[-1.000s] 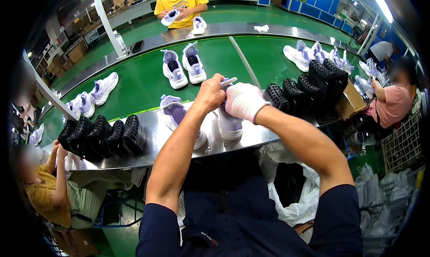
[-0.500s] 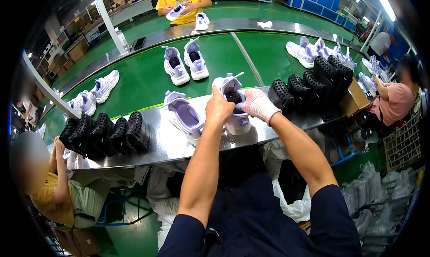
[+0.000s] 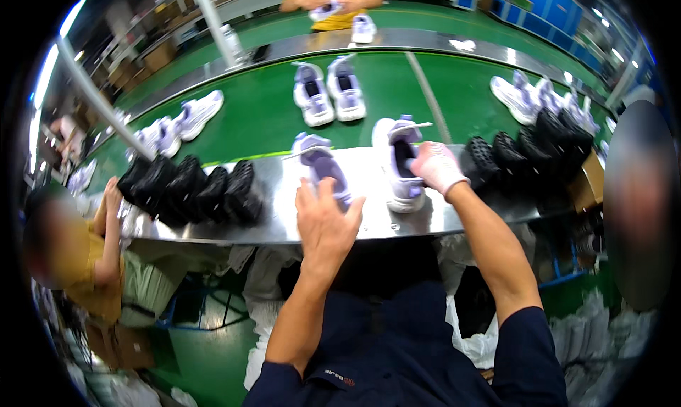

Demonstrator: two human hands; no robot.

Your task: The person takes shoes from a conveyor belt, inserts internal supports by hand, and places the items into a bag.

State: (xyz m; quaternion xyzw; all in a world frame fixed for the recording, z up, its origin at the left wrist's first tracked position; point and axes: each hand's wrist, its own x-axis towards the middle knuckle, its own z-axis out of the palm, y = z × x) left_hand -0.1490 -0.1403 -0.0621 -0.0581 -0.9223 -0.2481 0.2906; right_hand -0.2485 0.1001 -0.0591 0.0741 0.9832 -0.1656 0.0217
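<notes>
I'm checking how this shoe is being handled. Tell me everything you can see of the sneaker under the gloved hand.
The sneaker is white with lilac panels and a thick white sole. It stands upright on the shiny metal bench, toe toward the person, heel toward the green conveyor belt. Its dark opening faces up, and a pale strip sticks out sideways near its heel. The right hand, in a white glove, rests on its right side at the opening. The left hand does not touch it; it is at the second sneaker alongside.
</notes>
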